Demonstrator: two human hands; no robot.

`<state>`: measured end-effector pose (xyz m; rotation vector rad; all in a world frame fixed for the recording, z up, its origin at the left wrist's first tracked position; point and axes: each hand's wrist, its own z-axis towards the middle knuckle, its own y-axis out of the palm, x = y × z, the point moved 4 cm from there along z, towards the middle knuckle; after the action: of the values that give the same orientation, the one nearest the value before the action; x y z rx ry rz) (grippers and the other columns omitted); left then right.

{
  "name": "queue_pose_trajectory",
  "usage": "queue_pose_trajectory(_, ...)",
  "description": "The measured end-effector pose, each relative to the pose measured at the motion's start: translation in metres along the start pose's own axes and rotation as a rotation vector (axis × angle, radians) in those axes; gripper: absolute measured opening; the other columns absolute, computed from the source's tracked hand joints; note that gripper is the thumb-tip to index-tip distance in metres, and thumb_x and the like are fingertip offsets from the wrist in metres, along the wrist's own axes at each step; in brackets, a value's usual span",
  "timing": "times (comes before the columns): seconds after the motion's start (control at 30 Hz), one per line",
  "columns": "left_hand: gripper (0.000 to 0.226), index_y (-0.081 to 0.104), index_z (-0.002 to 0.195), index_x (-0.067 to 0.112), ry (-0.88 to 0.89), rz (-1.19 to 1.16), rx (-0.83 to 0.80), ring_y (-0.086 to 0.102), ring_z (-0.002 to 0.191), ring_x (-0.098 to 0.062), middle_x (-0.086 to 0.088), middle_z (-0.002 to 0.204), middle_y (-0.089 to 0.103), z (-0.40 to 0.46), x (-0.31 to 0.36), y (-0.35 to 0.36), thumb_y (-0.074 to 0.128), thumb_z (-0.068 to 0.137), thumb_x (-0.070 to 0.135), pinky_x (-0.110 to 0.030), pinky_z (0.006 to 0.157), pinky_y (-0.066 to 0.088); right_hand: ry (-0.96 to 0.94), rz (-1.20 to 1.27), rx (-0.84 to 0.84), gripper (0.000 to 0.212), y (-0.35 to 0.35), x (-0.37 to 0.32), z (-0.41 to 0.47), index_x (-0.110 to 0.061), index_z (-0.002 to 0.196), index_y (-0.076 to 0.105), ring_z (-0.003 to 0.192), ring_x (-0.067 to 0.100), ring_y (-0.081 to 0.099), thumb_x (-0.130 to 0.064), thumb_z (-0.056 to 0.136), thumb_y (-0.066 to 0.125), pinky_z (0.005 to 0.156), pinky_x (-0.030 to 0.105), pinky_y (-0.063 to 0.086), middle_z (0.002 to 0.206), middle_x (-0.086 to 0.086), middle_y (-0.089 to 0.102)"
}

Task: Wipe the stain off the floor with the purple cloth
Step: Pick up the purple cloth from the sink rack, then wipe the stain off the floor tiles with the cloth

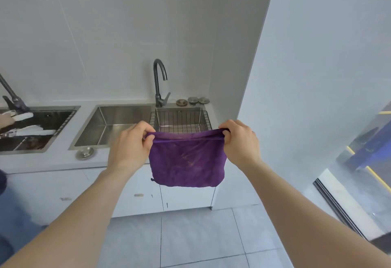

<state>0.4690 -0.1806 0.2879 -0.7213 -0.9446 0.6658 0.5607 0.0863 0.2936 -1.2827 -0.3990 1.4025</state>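
The purple cloth (187, 162) hangs spread out in front of me, folded over along its top edge, at counter height in front of the sink. My left hand (130, 145) pinches its upper left corner and my right hand (240, 141) pinches its upper right corner. The cloth shows faint brownish marks on its face. Pale grey floor tiles (190, 238) lie below; I see no stain on the visible part.
A steel sink (110, 128) with a wire basket (182, 119) and a dark tap (158, 81) sits behind the cloth. White cabinets (84, 193) stand below. Another person's hand (6, 119) works at a second sink on the left. A sliding-door track (338, 208) runs at right.
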Motion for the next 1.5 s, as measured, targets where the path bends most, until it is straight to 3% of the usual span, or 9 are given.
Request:
queue_pose_trajectory(0.2, 0.009, 0.065, 0.101, 0.029, -0.094, 0.018, -0.179, 0.067, 0.086, -0.023, 0.01, 0.09, 0.07, -0.077, -0.004, 0.054, 0.063, 0.094, 0.024, -0.04, 0.076, 0.051, 0.107, 0.038, -0.129, 0.032, 0.038, 0.054, -0.072, -0.022, 0.116, 0.07, 0.096, 0.034, 0.063, -0.009, 0.099, 0.047, 0.08, 0.038, 0.049, 0.114, 0.004, 0.067)
queue_pose_trajectory(0.43, 0.009, 0.061, 0.09, 0.034, -0.188, -0.018, -0.387, 0.067, 0.082, -0.015, 0.016, 0.083, 0.07, -0.137, -0.05, 0.123, 0.067, 0.09, 0.027, -0.035, 0.071, 0.05, 0.214, 0.026, -0.276, 0.026, 0.104, 0.096, -0.139, -0.017, 0.111, 0.071, 0.092, 0.034, 0.063, -0.008, 0.099, 0.049, 0.076, 0.039, 0.052, 0.107, 0.006, 0.069)
queue_pose_trajectory(0.83, 0.011, 0.057, 0.088, 0.034, -0.351, -0.048, -0.677, 0.066, 0.08, -0.013, 0.015, 0.08, 0.068, -0.24, -0.223, 0.303, 0.065, 0.09, 0.025, -0.039, 0.07, 0.054, 0.377, -0.031, -0.509, 0.023, 0.32, 0.153, -0.256, -0.018, 0.104, 0.069, 0.081, 0.032, 0.063, -0.003, 0.096, 0.052, 0.071, 0.045, 0.054, 0.1, 0.002, 0.069)
queue_pose_trajectory(1.07, 0.012, 0.057, 0.09, 0.033, -0.454, -0.017, -0.825, 0.066, 0.083, -0.014, 0.017, 0.082, 0.068, -0.35, -0.304, 0.421, 0.063, 0.09, 0.023, -0.036, 0.069, 0.051, 0.447, -0.014, -0.67, 0.022, 0.447, 0.211, -0.361, -0.018, 0.104, 0.068, 0.078, 0.031, 0.063, -0.003, 0.097, 0.053, 0.069, 0.047, 0.054, 0.099, 0.001, 0.068)
queue_pose_trajectory(1.27, 0.013, 0.054, 0.088, 0.037, -0.498, 0.023, -0.905, 0.065, 0.081, -0.013, 0.024, 0.079, 0.064, -0.447, -0.368, 0.516, 0.063, 0.091, 0.028, -0.028, 0.06, 0.039, 0.46, -0.051, -0.706, 0.02, 0.541, 0.282, -0.442, -0.017, 0.104, 0.068, 0.075, 0.032, 0.063, -0.004, 0.098, 0.053, 0.068, 0.043, 0.053, 0.099, 0.001, 0.067)
queue_pose_trajectory(1.5, 0.012, 0.055, 0.089, 0.036, -0.439, 0.01, -0.9, 0.064, 0.081, -0.011, 0.021, 0.081, 0.065, -0.52, -0.442, 0.643, 0.065, 0.091, 0.03, -0.029, 0.061, 0.04, 0.363, -0.088, -0.627, 0.022, 0.673, 0.366, -0.499, -0.015, 0.105, 0.07, 0.073, 0.032, 0.061, -0.003, 0.099, 0.052, 0.063, 0.039, 0.05, 0.098, 0.004, 0.067)
